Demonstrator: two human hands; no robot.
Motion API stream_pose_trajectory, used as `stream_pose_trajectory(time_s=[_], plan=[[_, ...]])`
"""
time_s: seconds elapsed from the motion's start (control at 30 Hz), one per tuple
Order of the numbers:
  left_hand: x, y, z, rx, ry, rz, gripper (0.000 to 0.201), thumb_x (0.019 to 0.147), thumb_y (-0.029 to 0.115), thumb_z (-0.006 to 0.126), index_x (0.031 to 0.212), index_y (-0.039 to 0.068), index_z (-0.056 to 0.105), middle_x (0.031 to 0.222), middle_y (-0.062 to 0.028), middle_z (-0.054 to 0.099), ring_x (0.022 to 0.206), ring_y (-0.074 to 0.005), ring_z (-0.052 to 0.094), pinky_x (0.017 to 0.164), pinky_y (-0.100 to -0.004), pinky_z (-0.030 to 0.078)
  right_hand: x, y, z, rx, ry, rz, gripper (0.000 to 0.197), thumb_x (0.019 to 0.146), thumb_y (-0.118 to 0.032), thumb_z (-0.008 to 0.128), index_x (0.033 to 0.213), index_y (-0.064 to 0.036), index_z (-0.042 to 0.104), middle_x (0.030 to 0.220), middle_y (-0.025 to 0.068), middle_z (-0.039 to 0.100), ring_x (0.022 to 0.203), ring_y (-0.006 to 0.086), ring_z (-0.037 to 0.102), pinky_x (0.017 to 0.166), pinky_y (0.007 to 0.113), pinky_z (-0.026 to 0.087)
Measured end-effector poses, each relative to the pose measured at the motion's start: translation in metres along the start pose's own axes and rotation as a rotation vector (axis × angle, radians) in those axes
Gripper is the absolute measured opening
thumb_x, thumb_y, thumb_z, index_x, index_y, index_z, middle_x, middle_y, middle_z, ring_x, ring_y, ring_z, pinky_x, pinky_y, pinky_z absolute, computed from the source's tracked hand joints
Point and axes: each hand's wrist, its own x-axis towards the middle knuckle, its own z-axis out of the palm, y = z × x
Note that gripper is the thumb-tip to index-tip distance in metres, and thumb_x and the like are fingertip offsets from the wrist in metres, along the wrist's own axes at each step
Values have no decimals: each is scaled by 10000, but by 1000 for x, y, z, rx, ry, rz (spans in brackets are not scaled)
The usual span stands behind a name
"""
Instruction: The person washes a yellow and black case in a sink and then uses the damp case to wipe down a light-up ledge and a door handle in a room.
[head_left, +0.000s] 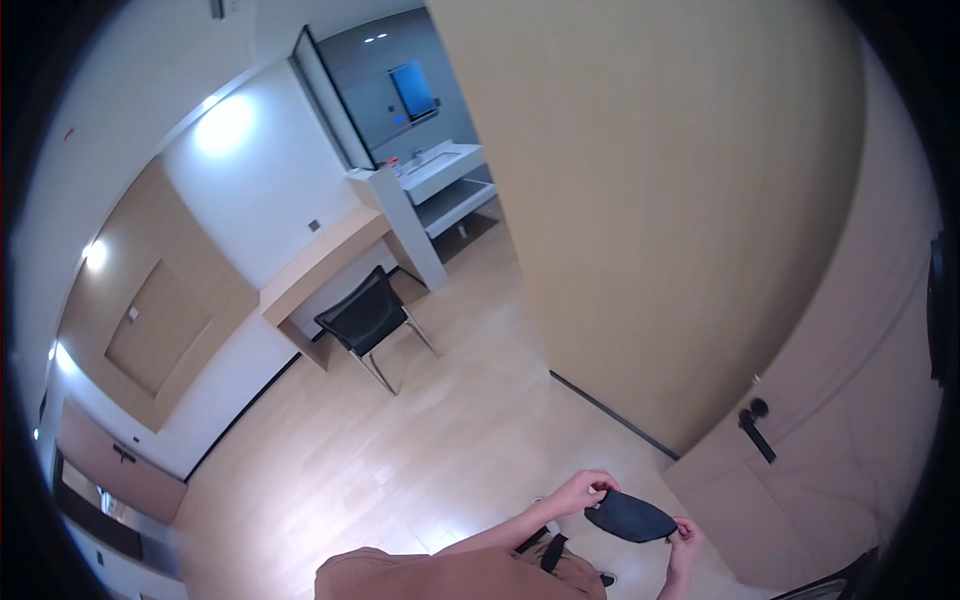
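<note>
Out in front of my body, a flat black piece (630, 517) with rounded edges is stretched between my two hands. It looks like soft material, perhaps a mask or a small pouch; its exact kind I cannot tell. My left hand (590, 492) pinches its upper left corner, fingers closed. At the opposite lower right end, my right hand (685, 536) is closed on the edge. Below it show my brown clothing (450, 575) and part of a shoe.
A pinkish door with a black handle (758, 430) stands close on the right, beside a wood-panelled wall (660, 220). Further off, a black chair (365, 312) is at a wooden desk (325, 255). Behind lies a washbasin (435, 165). Pale flooring (440, 420) stretches between.
</note>
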Motion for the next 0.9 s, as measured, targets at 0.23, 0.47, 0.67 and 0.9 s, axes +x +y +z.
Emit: stream_pose_trajectory(time_s=[0.23, 0.47, 0.67, 0.9], plan=[[22, -51, -102, 38, 55, -13, 229, 821, -22, 635, 1028, 43, 708, 813, -66, 684, 744, -141, 617, 692, -307, 492, 62, 17, 77, 13, -3, -114, 375, 892, -85, 744, 1233, -26, 600, 1174, 119, 603, 1065, 231, 584, 918, 368, 526], [7, -97, -218, -179, 124, -71, 236, 845, -80, 549, 1044, 12, 636, 916, -65, 680, 821, -115, 604, 736, -295, 497, 122, -3, 231, 220, -131, -37, 190, 913, -81, 674, 1060, 27, 619, 1020, 75, 641, 920, 138, 640, 848, 281, 553], [-44, -129, -294, -449, 353, -94, 249, 909, -97, 514, 1123, 3, 592, 1025, -61, 674, 999, -131, 633, 909, -274, 494, 153, -29, 361, -231, -318, -122, 248, 821, -83, 779, 1005, 12, 641, 865, 10, 630, 793, 90, 593, 698, 244, 491], [-96, -162, -360, -568, 865, -226, 216, 953, -10, 566, 1164, 0, 609, 1089, -66, 684, 1040, -143, 635, 941, -277, 485, 214, -14, 526, -425, -490, -149, 123, 825, -45, 768, 879, 16, 675, 709, -21, 613, 654, 51, 543, 623, 214, 450]])
